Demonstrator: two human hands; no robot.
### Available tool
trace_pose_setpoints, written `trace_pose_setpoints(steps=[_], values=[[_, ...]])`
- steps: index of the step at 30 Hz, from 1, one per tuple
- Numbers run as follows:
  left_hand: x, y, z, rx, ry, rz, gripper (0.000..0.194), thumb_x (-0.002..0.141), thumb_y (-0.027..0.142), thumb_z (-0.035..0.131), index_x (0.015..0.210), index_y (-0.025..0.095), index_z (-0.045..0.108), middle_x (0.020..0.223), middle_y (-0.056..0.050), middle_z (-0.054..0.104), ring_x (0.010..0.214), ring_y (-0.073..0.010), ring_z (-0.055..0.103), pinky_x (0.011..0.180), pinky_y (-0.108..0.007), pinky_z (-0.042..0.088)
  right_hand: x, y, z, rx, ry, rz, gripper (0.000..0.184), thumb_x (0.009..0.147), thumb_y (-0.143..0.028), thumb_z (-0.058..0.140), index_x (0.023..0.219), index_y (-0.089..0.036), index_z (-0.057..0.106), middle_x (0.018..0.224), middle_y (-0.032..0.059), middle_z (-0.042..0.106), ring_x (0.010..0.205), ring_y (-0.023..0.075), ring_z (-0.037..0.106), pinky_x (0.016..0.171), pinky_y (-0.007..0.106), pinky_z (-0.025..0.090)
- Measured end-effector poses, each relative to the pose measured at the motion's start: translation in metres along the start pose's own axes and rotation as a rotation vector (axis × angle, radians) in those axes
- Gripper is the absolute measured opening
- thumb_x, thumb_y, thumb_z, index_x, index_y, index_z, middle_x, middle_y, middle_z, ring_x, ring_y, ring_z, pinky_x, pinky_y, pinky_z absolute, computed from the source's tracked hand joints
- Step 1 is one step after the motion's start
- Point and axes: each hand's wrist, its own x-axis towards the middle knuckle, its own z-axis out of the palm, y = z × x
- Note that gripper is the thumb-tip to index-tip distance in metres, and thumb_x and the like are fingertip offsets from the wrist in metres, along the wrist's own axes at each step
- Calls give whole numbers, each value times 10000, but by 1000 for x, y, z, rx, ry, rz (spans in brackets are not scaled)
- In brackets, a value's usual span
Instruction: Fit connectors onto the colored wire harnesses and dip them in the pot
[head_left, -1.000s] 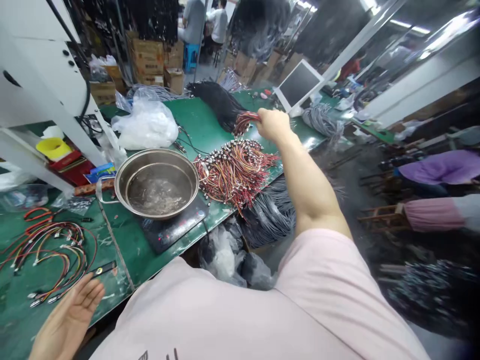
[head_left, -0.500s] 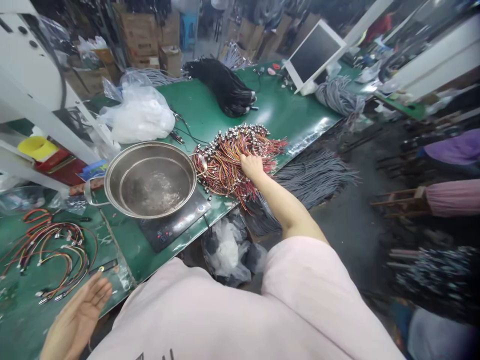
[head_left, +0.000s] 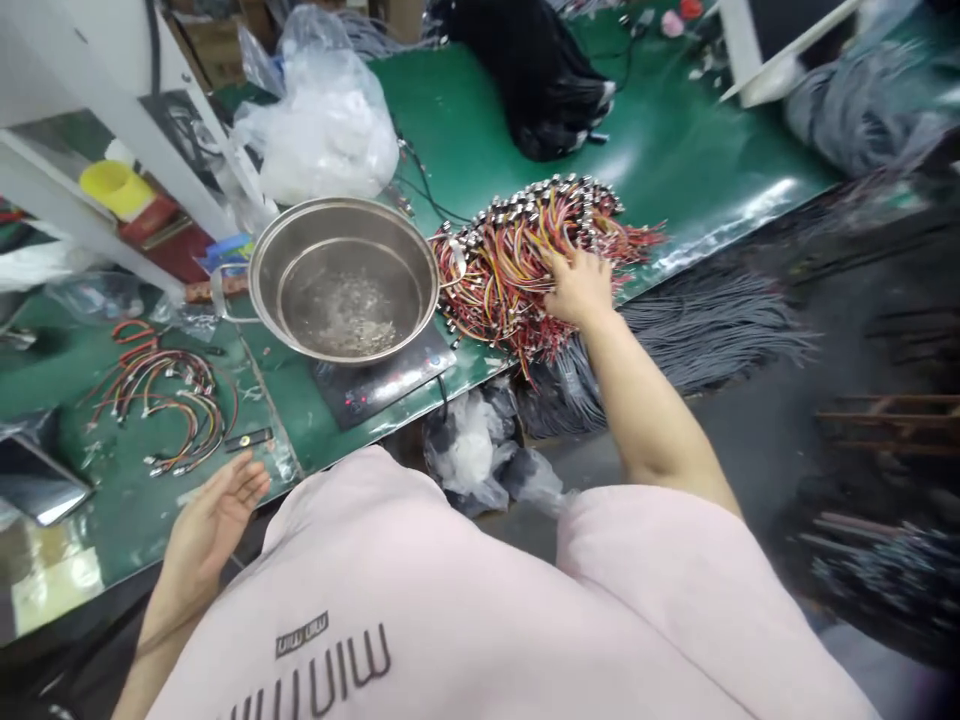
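Observation:
My right hand (head_left: pixel 581 288) rests on a heap of red, yellow and black wire harnesses (head_left: pixel 517 260) with small metal-looking connectors at the far side. Its thumb and fingers are spread over the wires, and some fingertips are hard to make out among them. Palm turned up, my left hand (head_left: pixel 217 520) hovers near the table's front edge with loosely bent fingers and nothing in it. Close beyond it lie a short black strip-like tool (head_left: pixel 249 440) and a small bunch of wire harnesses (head_left: pixel 199 400).
Between my hands a steel pot (head_left: pixel 264 290) with bubbling liquid stands on a black induction cooker (head_left: pixel 390 378). Behind are a white plastic bag (head_left: pixel 330 145) and a black cable bundle (head_left: pixel 517 75). Grey cables (head_left: pixel 712 335) hang below the table edge; orange-handled scissors (head_left: pixel 135 340) lie left.
The view has tilted down, and objects sit further right and higher. My right hand stays at the harness heap, its fingers now more spread. My left hand still hovers near the table edge.

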Motion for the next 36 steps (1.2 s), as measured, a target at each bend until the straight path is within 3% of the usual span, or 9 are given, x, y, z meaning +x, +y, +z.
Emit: trace_pose_setpoints(steps=[7,11,13,16,17,21,24,28,36], values=[[0,-15,-26,-2,-32,15,265,736,213,733,979,111,707,849,-96,742,782,-179,694,809,-298,531,-27,3,5,118,227,211,398,762,-205,486,1091,-146,703,1045,292,655,1064,383,576,822,518,393],[-2,-25,-50,64,-47,20,341,714,271,766,1002,99,705,886,-111,741,795,-181,688,830,-314,503,-58,-43,-18,606,527,276,312,747,-440,527,911,-332,769,849,202,722,894,371,677,694,535,420],[0,-31,-64,138,-32,29,377,698,305,779,1012,110,704,890,-101,742,767,-159,678,829,-310,493,-88,-81,-38,950,539,242,173,685,-482,633,804,-435,749,754,119,726,746,343,693,630,536,420],[10,-40,-91,265,-24,47,437,673,358,781,1026,116,697,907,-99,743,760,-149,666,844,-326,491,-135,-151,-60,1215,236,91,218,707,-450,677,907,-390,742,770,97,727,699,302,691,654,508,484],[15,-42,-101,320,-28,61,452,667,371,775,1032,116,693,911,-100,743,768,-156,666,844,-337,495,-148,-177,-61,1252,39,6,211,701,-425,699,891,-343,741,719,82,719,658,277,684,651,477,510],[41,-45,-144,684,15,228,395,747,372,657,1051,123,688,900,-92,742,782,-180,668,802,-341,513,-175,-289,-40,1181,-473,-458,232,781,-384,623,909,-208,705,824,60,741,739,209,695,694,345,544],[60,-37,-170,823,65,310,328,789,337,596,1027,137,697,889,-84,735,790,-189,662,774,-323,508,-179,-367,-15,1054,-560,-649,199,833,-278,542,934,-196,692,858,47,742,780,187,691,725,303,527],[81,-18,-190,952,131,393,258,779,269,610,992,160,707,862,-70,700,765,-196,624,788,-338,472,-174,-441,1,892,-520,-642,177,803,-161,552,897,-199,698,868,42,735,803,177,665,756,282,487],[130,7,-202,1288,121,623,282,848,260,579,1122,209,623,974,-58,636,850,-197,601,768,-308,442,-185,-488,4,1041,-577,-448,141,779,-203,596,882,-201,692,786,34,702,742,187,630,766,322,464]])
